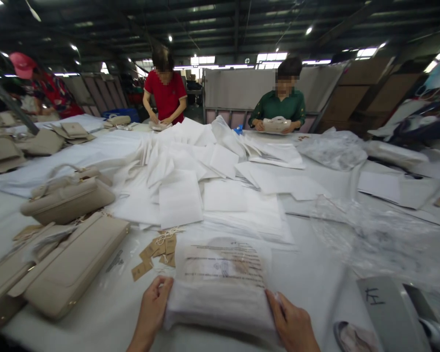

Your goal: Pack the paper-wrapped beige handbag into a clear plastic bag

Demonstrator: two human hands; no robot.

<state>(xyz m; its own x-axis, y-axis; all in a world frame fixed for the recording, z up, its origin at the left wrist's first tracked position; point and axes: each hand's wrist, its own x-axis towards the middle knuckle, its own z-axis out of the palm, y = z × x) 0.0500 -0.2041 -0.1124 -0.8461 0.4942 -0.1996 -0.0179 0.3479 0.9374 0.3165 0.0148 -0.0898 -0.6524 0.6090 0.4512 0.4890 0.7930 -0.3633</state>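
In front of me lies a handbag in a printed plastic bag, its lower part whitish and its upper part showing dark lines of print. My left hand grips the bag's left edge, thumb and fingers pressed together. At the right edge, my right hand is closed on the plastic in the same way. Just beyond my left hand sit several brown paper tags with white strings. Beige handbags lie to the left, one of them standing with its handle up.
White foam sheets are heaped across the table's middle. Clear plastic bags lie crumpled at right, near a grey box-shaped device. Across the table, a person in red and a person in green handle bags; another person stands far left.
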